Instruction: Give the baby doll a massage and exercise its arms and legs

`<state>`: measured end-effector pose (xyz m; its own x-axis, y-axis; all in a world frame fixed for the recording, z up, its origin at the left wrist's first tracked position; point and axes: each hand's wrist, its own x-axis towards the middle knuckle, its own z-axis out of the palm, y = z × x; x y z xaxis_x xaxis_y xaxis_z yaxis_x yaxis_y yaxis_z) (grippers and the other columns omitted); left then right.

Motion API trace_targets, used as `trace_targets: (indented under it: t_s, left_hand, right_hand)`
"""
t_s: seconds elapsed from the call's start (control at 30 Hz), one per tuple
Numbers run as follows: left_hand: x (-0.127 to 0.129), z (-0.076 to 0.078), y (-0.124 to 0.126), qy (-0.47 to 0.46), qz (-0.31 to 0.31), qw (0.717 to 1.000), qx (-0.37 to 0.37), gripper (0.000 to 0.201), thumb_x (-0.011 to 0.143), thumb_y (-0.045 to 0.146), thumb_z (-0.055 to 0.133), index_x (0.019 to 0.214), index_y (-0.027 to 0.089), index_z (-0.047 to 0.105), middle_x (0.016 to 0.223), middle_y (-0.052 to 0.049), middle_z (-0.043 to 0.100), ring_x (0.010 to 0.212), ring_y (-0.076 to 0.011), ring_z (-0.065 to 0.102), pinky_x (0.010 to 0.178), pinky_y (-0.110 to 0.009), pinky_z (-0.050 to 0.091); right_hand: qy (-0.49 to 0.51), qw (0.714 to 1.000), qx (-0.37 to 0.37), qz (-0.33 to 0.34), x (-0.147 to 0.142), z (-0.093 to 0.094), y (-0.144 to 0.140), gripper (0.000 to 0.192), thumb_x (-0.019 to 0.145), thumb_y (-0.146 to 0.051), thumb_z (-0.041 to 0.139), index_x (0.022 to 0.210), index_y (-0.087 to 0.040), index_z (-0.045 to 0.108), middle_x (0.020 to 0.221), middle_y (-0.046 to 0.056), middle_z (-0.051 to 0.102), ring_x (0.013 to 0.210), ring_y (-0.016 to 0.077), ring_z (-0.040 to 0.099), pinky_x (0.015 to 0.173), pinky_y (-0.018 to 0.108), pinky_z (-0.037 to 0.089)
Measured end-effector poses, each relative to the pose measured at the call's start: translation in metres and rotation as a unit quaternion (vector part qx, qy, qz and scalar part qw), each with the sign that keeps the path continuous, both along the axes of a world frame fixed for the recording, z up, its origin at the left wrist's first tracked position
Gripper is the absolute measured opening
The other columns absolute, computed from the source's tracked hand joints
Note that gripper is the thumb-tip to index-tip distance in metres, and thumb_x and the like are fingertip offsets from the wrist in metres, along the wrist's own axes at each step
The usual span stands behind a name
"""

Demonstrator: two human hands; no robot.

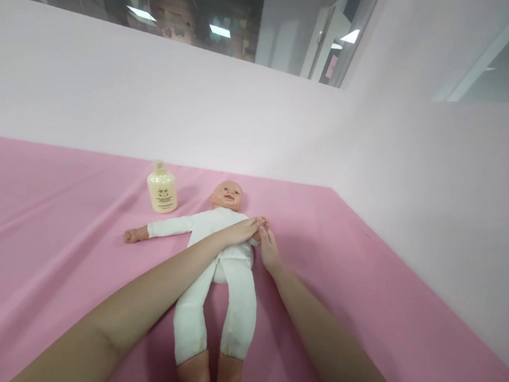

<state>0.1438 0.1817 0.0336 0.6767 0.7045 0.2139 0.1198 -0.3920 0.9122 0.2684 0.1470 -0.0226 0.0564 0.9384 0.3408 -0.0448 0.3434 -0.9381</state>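
A baby doll (204, 225) in a white cloth suit lies face up on a pink sheet (71, 294), its head away from me. My left hand (242, 231) reaches across its chest, fingertips over the doll's hand on the right side of the view. From the other side, my right hand (269, 250) presses its fingers to that same small hand (257, 236). Between them my two hands hold it, and most of it is covered by my fingers. The doll's other arm (169, 226) stretches out to the left, free of my hands.
A pale yellow bottle (162, 192) with a printed label stands upright left of the doll's head. White walls (177, 101) rise behind the pink surface and along its right side. Windows with reflected ceiling lights run above them. Folds cross the sheet at left.
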Motion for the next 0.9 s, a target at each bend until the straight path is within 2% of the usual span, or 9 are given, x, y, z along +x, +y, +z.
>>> trace_targets:
  t_s: [0.13, 0.4, 0.5, 0.67, 0.9]
  left_hand:
    - [0.001, -0.004, 0.002, -0.013, -0.012, 1.0, -0.009, 0.056, 0.092, 0.061, 0.026, 0.101, 0.014, 0.056, 0.089, -0.006, 0.061, 0.086, -0.016, 0.055, 0.089, -0.03, 0.041]
    - [0.003, -0.003, 0.003, -0.025, -0.008, 0.999, -0.024, 0.055, 0.09, 0.063, 0.029, 0.09, 0.014, 0.055, 0.086, -0.006, 0.06, 0.083, -0.016, 0.054, 0.09, -0.031, 0.041]
    - [0.001, -0.004, 0.004, -0.006, -0.003, 1.0, -0.025, 0.057, 0.09, 0.063, 0.03, 0.098, 0.014, 0.057, 0.094, -0.007, 0.062, 0.089, -0.0176, 0.056, 0.093, -0.032, 0.04]
    - [0.001, -0.01, 0.011, -0.027, -0.037, 0.999, -0.011, 0.056, 0.089, 0.062, 0.036, 0.111, 0.015, 0.056, 0.112, -0.009, 0.061, 0.107, -0.0199, 0.055, 0.101, -0.031, 0.037]
    - [0.0, -0.012, 0.012, -0.031, -0.044, 0.999, -0.01, 0.056, 0.088, 0.061, 0.041, 0.113, 0.014, 0.056, 0.114, -0.01, 0.061, 0.113, -0.0214, 0.052, 0.104, -0.033, 0.035]
  right_hand:
    - [0.016, 0.999, -0.021, 0.019, 0.0, 0.004, -0.002, 0.043, 0.085, -0.051, 0.054, 0.115, -0.021, 0.061, 0.121, 0.005, 0.064, 0.12, 0.0218, 0.054, 0.107, 0.038, 0.039]
    - [0.003, 0.999, -0.017, 0.028, 0.001, 0.002, 0.001, 0.044, 0.084, -0.052, 0.055, 0.114, -0.02, 0.062, 0.123, 0.005, 0.062, 0.12, 0.0229, 0.054, 0.107, 0.039, 0.039]
    - [0.0, 1.0, -0.008, 0.018, 0.002, -0.001, 0.002, 0.047, 0.086, -0.054, 0.052, 0.116, -0.02, 0.061, 0.124, 0.006, 0.062, 0.122, 0.0229, 0.053, 0.108, 0.04, 0.038]
    - [0.015, 0.999, 0.042, -0.005, 0.001, -0.005, 0.003, 0.054, 0.09, -0.059, 0.04, 0.125, -0.021, 0.056, 0.136, 0.005, 0.053, 0.131, 0.0195, 0.044, 0.115, 0.038, 0.029]
    - [0.006, 0.999, 0.038, -0.013, 0.0, -0.003, 0.003, 0.057, 0.09, -0.062, 0.038, 0.124, -0.022, 0.058, 0.135, 0.005, 0.054, 0.131, 0.0194, 0.044, 0.116, 0.039, 0.028]
